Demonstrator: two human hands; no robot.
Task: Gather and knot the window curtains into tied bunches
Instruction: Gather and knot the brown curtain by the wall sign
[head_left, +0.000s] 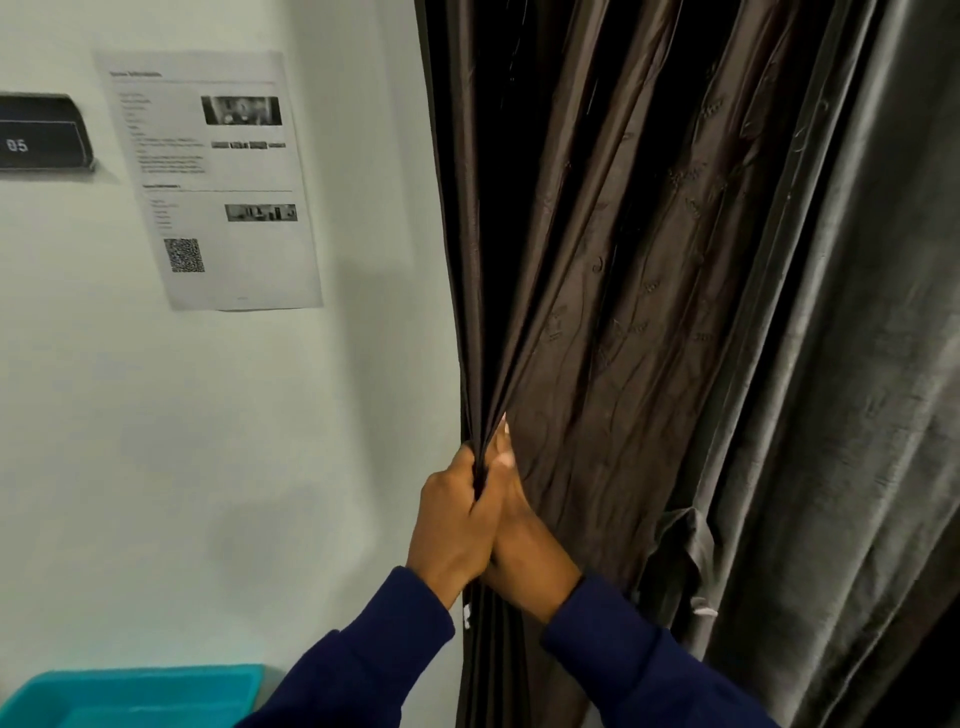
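A printed sheet (208, 176) with a QR code hangs on the white wall (156, 415); beside it a dark sign (44, 135), seemingly numbered 05; a teal bin (140, 693) below.

Bare hands, navy long sleeves (363, 670), ribbed cuffs
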